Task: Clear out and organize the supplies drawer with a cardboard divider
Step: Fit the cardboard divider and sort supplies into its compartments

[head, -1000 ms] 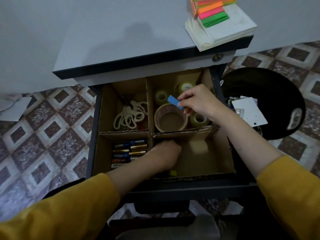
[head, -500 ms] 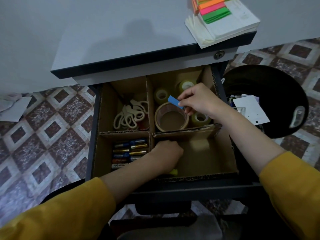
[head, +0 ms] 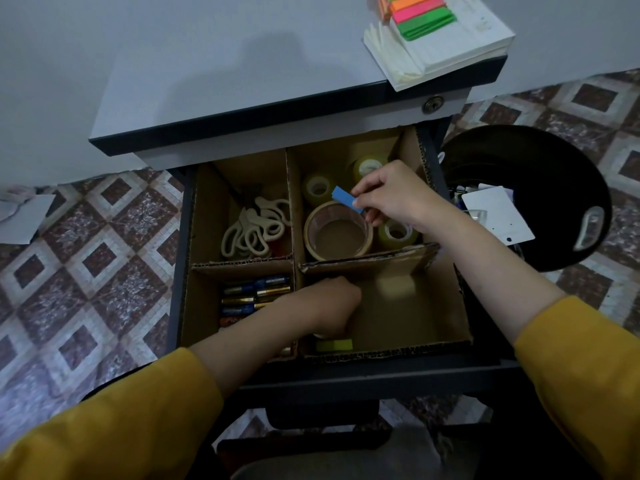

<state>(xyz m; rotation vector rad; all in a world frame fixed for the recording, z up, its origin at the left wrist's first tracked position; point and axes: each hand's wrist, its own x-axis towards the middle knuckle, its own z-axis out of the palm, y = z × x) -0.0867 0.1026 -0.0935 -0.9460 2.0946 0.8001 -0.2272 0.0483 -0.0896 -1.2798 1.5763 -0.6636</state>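
Head cam, looking down: grey desk top [head: 207,64] w/ a white notepad [head: 460,43] and neon sticky tabs [head: 422,15] on its far R corner. Black bin [head: 540,161] stands on the tiled floor, just R of the open drawer [head: 178,271]. The cardboard divider [head: 292,202] sits inside the drawer and splits it into 4 compts.

L hand [head: 329,306] reaches down into the near-R compt., knuckles up, fingers curled under. Can't tell if it grasps anything. R hand [head: 391,195] hovers over the far-R compt., thumb & forefinger pinching a blue strip [head: 343,198].

Far-R compt.: big brown tape roll [head: 369,239] lying flat, plus 3 small clear rolls, e.g. one at the back [head: 318,188]. Far-L compt.: pale-handled scissors [head: 256,226] in a heap, blades toward the back. Near-L compt.: batteries [head: 256,292] lying side by side, long axes L–R.

Blue strip: held above the big roll's far rim, long axis diagonal. Free end points L & away; pinched end is lower-R.

Yellow-green pad [head: 334,345] lies flat at the near wall of the near-R compt., just below the L hand, long axis L–R.
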